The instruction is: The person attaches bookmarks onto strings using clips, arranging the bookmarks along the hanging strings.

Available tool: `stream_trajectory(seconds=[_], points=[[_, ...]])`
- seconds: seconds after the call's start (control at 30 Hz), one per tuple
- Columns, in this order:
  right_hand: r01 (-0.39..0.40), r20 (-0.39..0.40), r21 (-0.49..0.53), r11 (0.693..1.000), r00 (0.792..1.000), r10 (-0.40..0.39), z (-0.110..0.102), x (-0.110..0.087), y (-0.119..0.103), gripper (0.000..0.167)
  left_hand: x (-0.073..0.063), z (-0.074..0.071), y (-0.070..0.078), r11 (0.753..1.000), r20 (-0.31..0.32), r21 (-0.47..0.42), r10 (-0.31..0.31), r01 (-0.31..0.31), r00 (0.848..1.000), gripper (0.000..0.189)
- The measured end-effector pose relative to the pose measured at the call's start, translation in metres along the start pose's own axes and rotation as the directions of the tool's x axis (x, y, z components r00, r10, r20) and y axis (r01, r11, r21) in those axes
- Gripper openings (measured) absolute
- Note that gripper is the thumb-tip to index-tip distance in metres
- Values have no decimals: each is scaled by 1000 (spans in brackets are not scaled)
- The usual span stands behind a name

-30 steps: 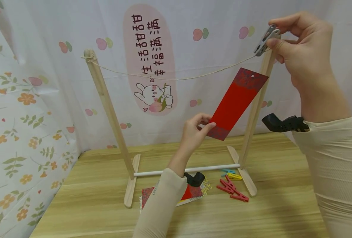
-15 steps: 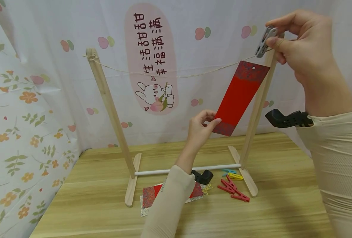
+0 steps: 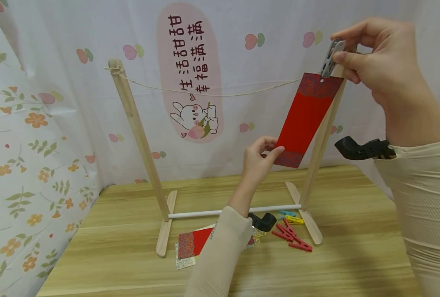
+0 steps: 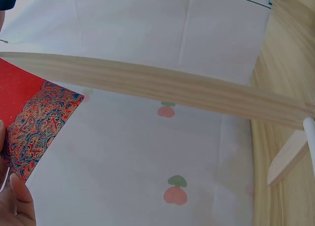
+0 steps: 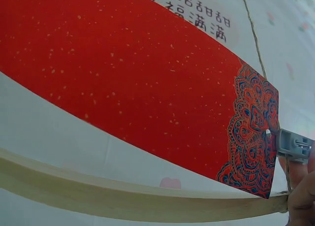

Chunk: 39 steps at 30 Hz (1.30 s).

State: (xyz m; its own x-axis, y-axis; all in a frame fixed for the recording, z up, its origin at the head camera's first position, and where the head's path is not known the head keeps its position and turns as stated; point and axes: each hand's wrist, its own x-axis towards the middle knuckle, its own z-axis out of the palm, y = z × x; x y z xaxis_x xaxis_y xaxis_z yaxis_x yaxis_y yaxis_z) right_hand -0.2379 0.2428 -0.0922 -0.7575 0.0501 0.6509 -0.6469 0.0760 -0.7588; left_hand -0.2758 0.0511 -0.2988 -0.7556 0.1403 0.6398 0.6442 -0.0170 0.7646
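Note:
A red card (image 3: 304, 119) with patterned ends and a small hole near its top stands tilted in front of the string (image 3: 238, 95). Low on its left edge, my left hand (image 3: 260, 159) pinches it between thumb and fingers. My right hand (image 3: 385, 57) pinches a grey clothespin (image 3: 330, 57), whose tip meets the card's top edge near the hole. In the right wrist view the grey clothespin (image 5: 294, 146) touches the card's patterned end, close to the string. The left wrist view catches the card's lower patterned corner (image 4: 44, 122) above my fingertips.
The string spans two wooden posts (image 3: 136, 136), joined low down by a white rod (image 3: 194, 214). Several red clothespins (image 3: 290, 235), a yellow clothespin (image 3: 294, 220) and a blue one (image 3: 286, 213) lie by the right foot. Patterned cards (image 3: 190, 245) lie on the table, partly behind my left sleeve.
My left hand has moved the red card up and to the right, until its top edge meets the clothespin. My right hand has lowered the clothespin slightly.

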Motion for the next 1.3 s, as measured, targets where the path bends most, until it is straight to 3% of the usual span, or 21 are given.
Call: stream_trajectory(seconds=[0.17, 0.4, 0.63, 0.97, 1.3], points=[[-5, 13, -14, 1000, 1000, 5, -1, -1, 0, 25, 0, 4, 1, 1000, 0, -13, -9, 9, 1000, 18], [-38, 16, -196, 980, 999, 42, -2, -2, -1, 28, 0, 10, 4, 1000, 0, -12, -28, 28, 1000, 18], [-44, 29, -196, 980, 998, 51, -4, -2, 1, 27, 1, 15, 5, 999, 6, -35, -14, 14, 1000, 19], [-39, 61, -96, 995, 997, 45, -8, -2, 1, 28, 1, 22, 6, 1000, 35, -21, 7, -7, 999, 18], [-2, 93, -251, 968, 995, 26, -10, -3, -1, 34, 3, 26, 8, 1000, 64, -1, -10, 10, 998, 19]])
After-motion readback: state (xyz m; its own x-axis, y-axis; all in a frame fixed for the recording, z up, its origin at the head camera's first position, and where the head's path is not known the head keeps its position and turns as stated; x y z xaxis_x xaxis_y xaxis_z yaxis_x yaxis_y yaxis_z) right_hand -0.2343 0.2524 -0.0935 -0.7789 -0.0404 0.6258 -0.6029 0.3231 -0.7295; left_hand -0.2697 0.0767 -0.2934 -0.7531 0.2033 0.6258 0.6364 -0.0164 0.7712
